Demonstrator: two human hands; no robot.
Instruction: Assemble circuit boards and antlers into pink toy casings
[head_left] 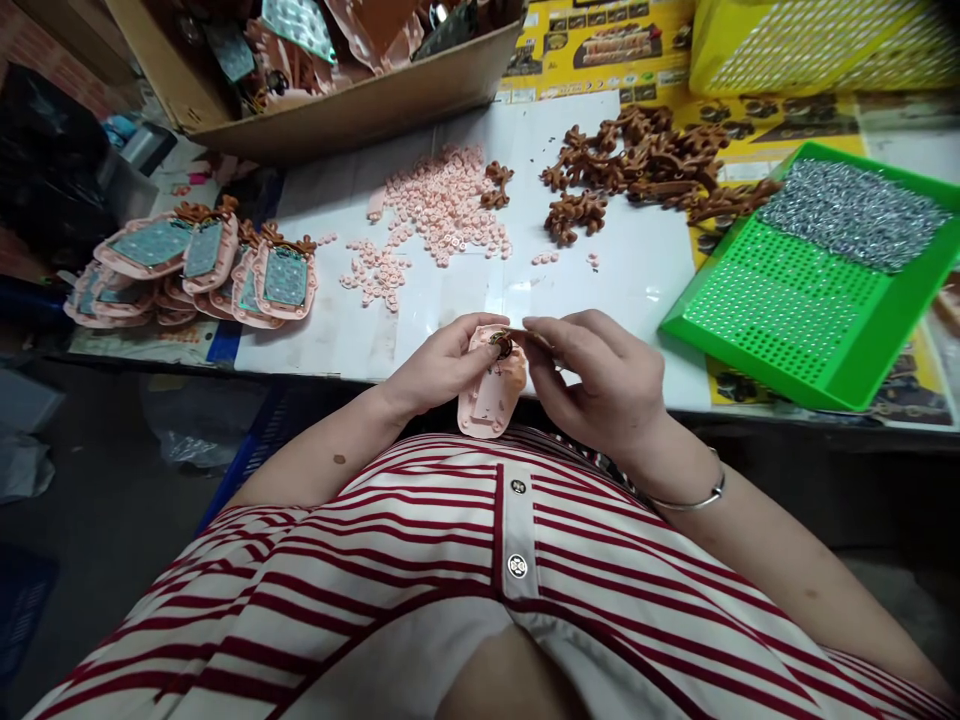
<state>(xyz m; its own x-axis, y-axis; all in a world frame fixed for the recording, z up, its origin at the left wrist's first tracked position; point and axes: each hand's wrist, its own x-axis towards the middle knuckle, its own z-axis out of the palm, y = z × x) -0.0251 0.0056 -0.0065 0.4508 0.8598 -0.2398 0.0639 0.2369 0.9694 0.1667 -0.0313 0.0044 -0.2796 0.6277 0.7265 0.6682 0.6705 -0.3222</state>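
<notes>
My left hand (442, 370) grips a pink plastic shell (491, 400) at the table's front edge, its thumb over a dark round part with thin wires (500, 345) near the top. The shell's hollow inside faces up. My right hand (600, 375) is closed, pinching a thin flat piece (529, 336) seen almost edge-on just above the shell's upper end. Its kind cannot be made out, as the fingers cover much of it.
Pink shells with teal boards (285, 277) are piled at left. Beyond my hands lie small pink pieces (442, 200) and brown antler-like parts (652, 155). A green tray (795, 320) holds screws (855, 210). A cardboard box (360, 120) and a yellow basket (825, 50) stand behind.
</notes>
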